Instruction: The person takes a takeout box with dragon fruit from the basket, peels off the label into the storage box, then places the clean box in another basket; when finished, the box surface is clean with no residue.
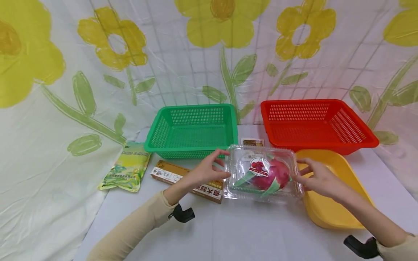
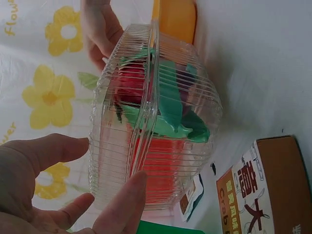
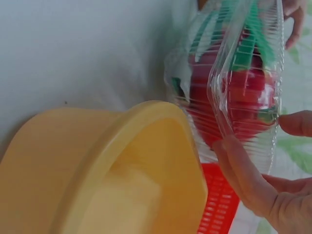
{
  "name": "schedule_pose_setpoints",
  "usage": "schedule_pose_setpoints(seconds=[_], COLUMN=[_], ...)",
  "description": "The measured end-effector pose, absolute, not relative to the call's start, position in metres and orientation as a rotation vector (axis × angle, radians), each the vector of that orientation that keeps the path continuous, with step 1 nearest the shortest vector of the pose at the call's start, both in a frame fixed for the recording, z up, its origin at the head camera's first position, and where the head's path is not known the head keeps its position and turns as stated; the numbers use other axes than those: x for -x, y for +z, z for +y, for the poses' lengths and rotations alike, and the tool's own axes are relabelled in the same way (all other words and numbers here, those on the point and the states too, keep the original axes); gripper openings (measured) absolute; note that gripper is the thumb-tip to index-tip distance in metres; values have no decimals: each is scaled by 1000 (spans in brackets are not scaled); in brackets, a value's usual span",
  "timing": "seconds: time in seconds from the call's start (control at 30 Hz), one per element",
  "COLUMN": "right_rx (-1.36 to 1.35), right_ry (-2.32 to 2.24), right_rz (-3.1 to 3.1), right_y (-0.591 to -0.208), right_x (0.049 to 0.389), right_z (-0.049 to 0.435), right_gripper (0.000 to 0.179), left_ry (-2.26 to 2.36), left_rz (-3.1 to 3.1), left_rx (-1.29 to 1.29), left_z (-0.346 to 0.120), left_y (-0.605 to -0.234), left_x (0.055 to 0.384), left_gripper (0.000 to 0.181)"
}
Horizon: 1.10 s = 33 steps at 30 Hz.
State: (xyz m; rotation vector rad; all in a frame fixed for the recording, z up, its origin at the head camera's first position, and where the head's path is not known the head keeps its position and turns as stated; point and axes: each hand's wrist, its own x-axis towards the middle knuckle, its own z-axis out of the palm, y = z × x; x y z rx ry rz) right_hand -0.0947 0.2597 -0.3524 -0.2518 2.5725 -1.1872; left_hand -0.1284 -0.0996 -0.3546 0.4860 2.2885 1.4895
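A clear plastic clamshell box (image 1: 262, 172) with a round red-and-white label sits between my two hands. Inside it lies a pink-red dragon fruit (image 1: 277, 174) with green leaf tips. My left hand (image 1: 209, 170) holds the box's left end, thumb near its front corner and fingers at the back. At the opposite end my right hand (image 1: 315, 177) grips the ribbed side by the fingertips. From the right wrist view, the fruit (image 3: 234, 97) shows through the ribbed plastic, and a finger (image 3: 243, 170) touches the box's rim. The lid is closed.
A green basket (image 1: 191, 152) and a red basket (image 1: 320, 145) stand at the back. The yellow basin (image 1: 339, 192) is close beside the box's right end. Left of the box lie a brown-and-white carton (image 1: 209, 192) and a yellow-green bag (image 1: 128, 166). Behind it lies a small packet (image 1: 252, 141).
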Motion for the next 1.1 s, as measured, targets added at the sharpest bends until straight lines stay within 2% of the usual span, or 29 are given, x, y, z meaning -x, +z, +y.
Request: schedule_pose_setpoints(seconds=[0.6,1.1], right_rx=[197,218], right_ry=[-1116,-1058], right_rz=[2551,2591], right_y=[-352,-361], right_x=[79,84], right_z=[259,252], right_gripper=[78,80], left_ry=[1400,1224], left_rz=[2327,2437], left_rx=[-492,-488], left_z=[-97,-89], left_y=[-363,-366], left_x=[114,136], left_gripper=[65,63])
